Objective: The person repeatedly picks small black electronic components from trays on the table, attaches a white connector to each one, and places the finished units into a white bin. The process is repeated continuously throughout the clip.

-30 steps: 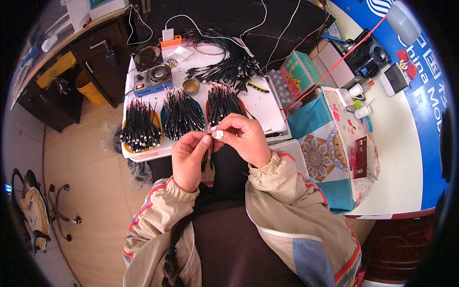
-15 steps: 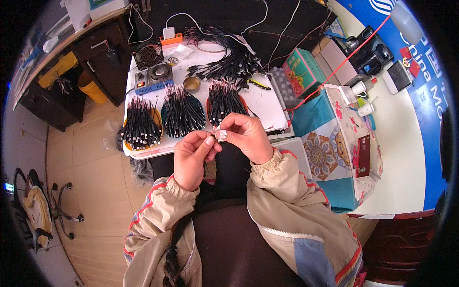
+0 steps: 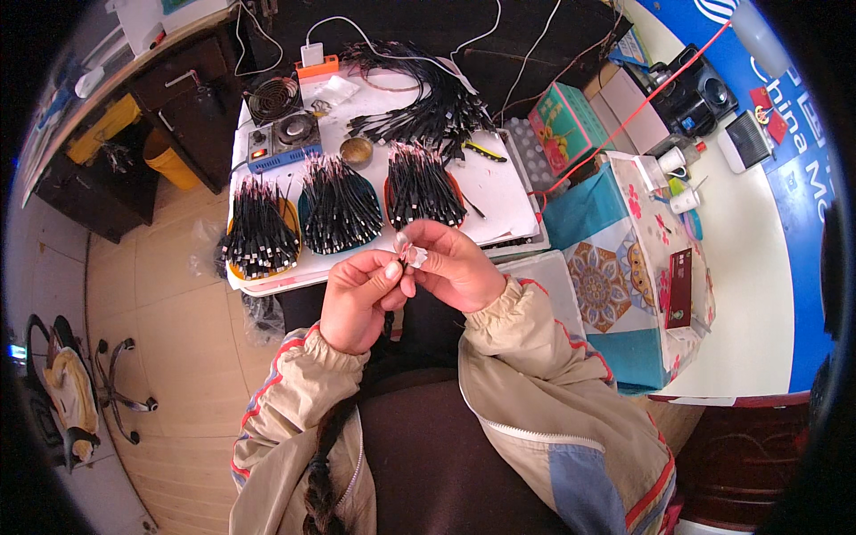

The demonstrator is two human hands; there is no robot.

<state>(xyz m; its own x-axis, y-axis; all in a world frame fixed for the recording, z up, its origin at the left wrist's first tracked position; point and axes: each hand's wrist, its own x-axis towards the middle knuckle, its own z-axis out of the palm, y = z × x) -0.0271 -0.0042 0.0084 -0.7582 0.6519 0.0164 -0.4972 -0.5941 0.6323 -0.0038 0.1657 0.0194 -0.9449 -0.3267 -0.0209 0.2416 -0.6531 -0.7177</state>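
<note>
Close together at the table's front edge, my two hands meet over a short black cable. My left hand pinches the cable between thumb and forefinger. The thumb and forefinger of my right hand close at its thin pinkish wire end. A crumpled white piece, maybe tape, shows at the right fingertips; what it is attached to is unclear. Just beyond stand three bowls packed with black cables, their pinkish wire ends upward: a yellow bowl, a teal bowl and a red-orange bowl.
Behind the bowls on the white table are a blue heating device, a small round tin, a heap of black cables and yellow-black cutters. A patterned cloth-covered box stands right.
The right fingers have shifted around the wire end, and the forefinger is blurred. The white piece turns and shows more plainly. My left hand keeps its pinch with little movement.
</note>
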